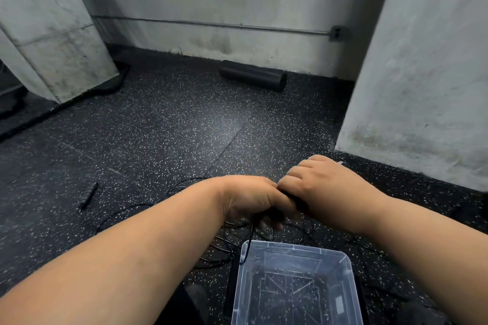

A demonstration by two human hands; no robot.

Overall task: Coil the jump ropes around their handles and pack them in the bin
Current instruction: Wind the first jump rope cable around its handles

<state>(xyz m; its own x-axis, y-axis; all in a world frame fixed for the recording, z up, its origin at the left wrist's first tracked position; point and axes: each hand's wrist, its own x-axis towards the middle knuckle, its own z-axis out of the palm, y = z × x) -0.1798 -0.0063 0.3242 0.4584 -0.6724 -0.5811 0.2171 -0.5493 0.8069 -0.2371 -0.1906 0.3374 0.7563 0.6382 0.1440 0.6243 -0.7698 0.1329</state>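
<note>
Hands meet low over the speckled floor [158,140], both working one black jump-rope handle [295,199]. Left hand [253,198] curls round the near end of the handle, fingers wrapped under it; right hand [324,182] curls over the far end, knuckles up. So both grips are closed on the same handle, touching each other at the knuckles. Handle's long axis seems to run from upper left to lower right, mostly hidden between the palms; only a short dark stretch shows.

Thin black rope [245,253] drops from under the left grip and its free part hangs over the near-left rim of the clear plastic bin [346,269], which sits just below the grips, toward the person. Bin looks to hold nothing yet. More rope lies in loose loops [224,245] on the floor under and left of the grips, not coiled.

Second black handle [89,195] lies flat on the floor well left of the grips, long axis pointing away and slightly right; left hand is nearer to it.

Judgement: winding is at the start, most rope still slack. Next turn probably needs one hand to keep the handle fixed while the other carries rope round it; rope feeds from below-left. Tangle in the floor loops is the risk.

Black foam roller [253,78] by the far wall, not involved.
</note>
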